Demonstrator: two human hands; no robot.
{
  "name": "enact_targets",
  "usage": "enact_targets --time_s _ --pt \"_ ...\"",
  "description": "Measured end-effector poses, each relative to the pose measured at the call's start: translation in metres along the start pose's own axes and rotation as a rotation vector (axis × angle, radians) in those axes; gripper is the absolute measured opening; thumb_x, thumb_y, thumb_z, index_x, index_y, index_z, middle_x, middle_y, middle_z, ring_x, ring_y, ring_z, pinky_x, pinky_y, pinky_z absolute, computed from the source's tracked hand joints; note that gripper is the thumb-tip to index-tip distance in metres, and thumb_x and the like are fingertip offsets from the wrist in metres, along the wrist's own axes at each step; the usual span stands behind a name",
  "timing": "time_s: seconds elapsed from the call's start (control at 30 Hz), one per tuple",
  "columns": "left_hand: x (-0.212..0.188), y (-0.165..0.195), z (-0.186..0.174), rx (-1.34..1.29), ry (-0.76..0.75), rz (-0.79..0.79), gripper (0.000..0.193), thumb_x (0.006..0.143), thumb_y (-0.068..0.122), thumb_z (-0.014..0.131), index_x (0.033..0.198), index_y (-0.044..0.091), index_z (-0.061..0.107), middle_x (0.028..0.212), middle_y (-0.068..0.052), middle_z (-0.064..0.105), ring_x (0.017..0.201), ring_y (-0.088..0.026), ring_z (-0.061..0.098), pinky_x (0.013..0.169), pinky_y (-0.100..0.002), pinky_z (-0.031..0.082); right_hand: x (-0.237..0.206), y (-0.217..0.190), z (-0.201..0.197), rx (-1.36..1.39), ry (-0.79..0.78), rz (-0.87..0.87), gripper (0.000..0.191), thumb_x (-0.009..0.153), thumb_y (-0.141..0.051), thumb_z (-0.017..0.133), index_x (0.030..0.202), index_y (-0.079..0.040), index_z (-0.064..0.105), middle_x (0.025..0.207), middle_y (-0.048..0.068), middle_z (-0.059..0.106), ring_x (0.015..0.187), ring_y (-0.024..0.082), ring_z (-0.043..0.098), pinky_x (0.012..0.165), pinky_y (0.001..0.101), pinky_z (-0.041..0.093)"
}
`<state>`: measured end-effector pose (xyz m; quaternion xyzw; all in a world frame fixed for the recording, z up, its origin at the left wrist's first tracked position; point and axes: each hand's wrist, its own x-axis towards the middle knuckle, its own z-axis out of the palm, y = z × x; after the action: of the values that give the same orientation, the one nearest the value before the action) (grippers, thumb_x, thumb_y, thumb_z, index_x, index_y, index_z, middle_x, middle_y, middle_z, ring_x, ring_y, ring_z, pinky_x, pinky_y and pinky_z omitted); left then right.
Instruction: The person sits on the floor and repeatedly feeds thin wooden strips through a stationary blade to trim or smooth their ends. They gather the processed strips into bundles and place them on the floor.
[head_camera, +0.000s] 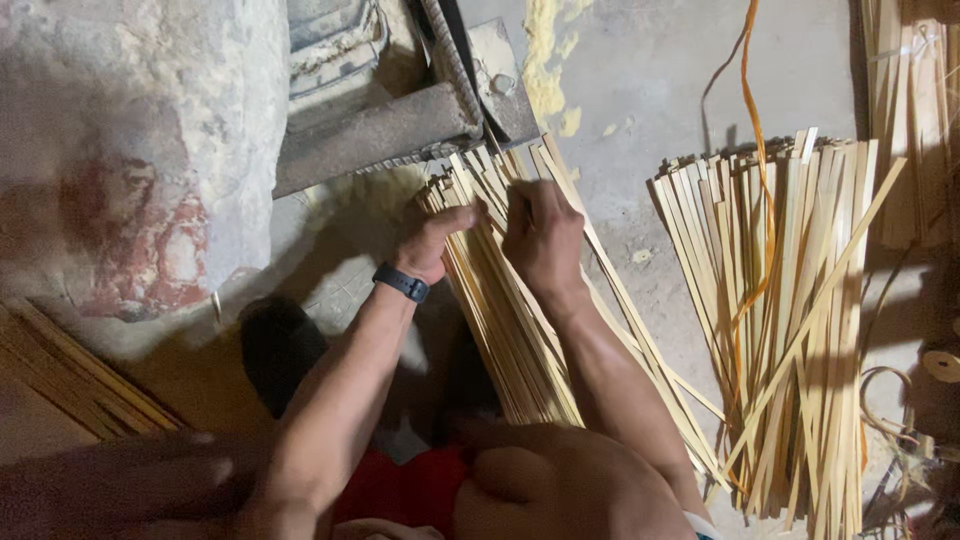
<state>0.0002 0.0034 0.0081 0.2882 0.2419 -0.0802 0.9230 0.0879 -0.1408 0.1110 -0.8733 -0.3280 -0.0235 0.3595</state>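
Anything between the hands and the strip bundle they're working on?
Nothing visible. The left hand and the right hand both rest directly on the bundle of pale strips, near its top end by the grey metal block. The second strip bundle lies apart, to the right.

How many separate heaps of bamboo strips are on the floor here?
3: one bundle under both hands, a big pile to its right, another heap at the top right corner, cut off by the frame.
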Motion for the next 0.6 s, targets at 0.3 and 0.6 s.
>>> enact_targets --time_s 0.3,0.6 --pt "0.009 -0.004 0.001 0.208 0.16 -0.057 0.054 0.072 0.04 0.085 0.112 0.006 0.076 0.122 -0.012 0.075 0.127 -0.027 0.06 0.117 -0.042 0.032 -0.024 -0.018 -0.044 0.032 -0.007 0.035 0.013 0.099 -0.001 0.063 0.109 -0.003 0.071 0.095 0.014 0.074 0.078 0.022 0.074 0.06 0.0304 0.064" --pt "0.001 0.008 0.009 0.205 0.106 -0.016 0.052 0.074 0.037 0.084 0.113 0.004 0.076 0.124 -0.015 0.074 0.127 -0.026 0.061 0.119 -0.043 0.031 -0.063 0.004 -0.035 0.341 -0.1 0.209 0.024 0.097 0.003 0.061 0.114 -0.005 0.076 0.091 0.009 0.076 0.069 0.014 0.072 0.056 0.0258 0.059"
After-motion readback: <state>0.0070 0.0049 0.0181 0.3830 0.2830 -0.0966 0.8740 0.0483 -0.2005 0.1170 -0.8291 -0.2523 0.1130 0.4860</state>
